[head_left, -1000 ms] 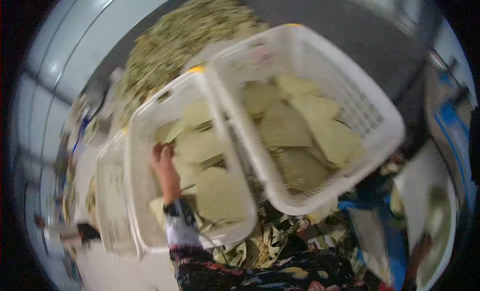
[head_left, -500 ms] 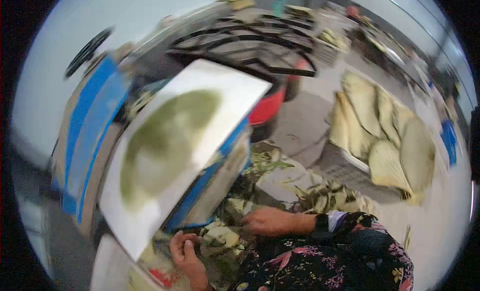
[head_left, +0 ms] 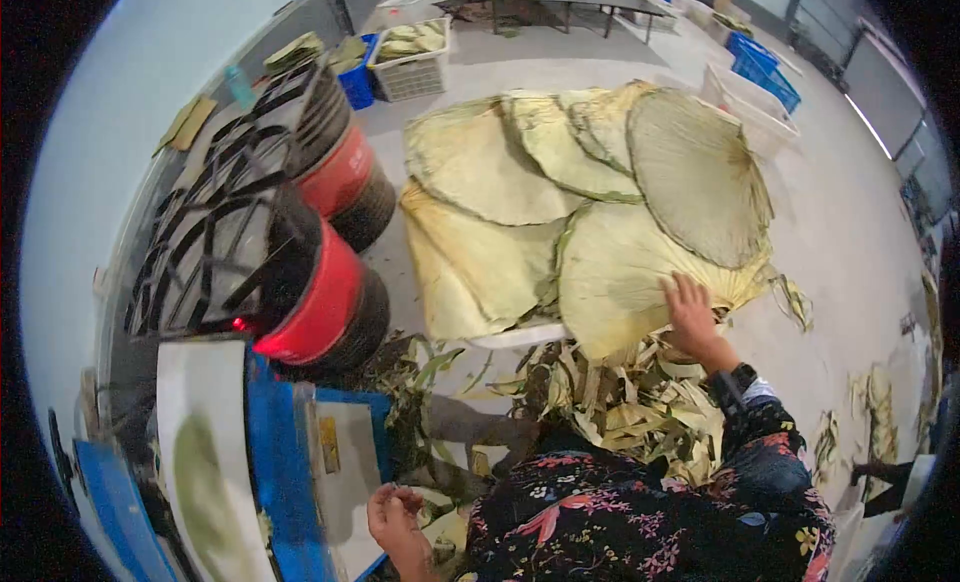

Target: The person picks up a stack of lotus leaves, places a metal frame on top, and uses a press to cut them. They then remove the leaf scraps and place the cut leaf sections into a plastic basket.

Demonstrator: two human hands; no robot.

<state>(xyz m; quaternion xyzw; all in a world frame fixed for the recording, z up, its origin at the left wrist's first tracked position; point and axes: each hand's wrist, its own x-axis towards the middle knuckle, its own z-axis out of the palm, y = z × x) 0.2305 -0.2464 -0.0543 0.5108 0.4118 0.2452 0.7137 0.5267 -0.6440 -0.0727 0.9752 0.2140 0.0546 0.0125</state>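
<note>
Fan leaf [head_left: 625, 267], narrowing rightward, beneath and left of the nearer right hand [head_left: 692, 317], with fingers spread, released; well apart from left hand [head_left: 397, 522], curled, grip impossible to tell.

Broad leaves [head_left: 630, 272] top a white basket [head_left: 522, 336] — scraps [head_left: 655, 414] litter the floor [head_left: 850, 272].

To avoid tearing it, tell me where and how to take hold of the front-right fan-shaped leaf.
Best, I think, to pinch the fan-shaped leaf at its narrow right end, coming from the near right: the ribs gather there, while its far edge lies under the oval leaf.
</note>
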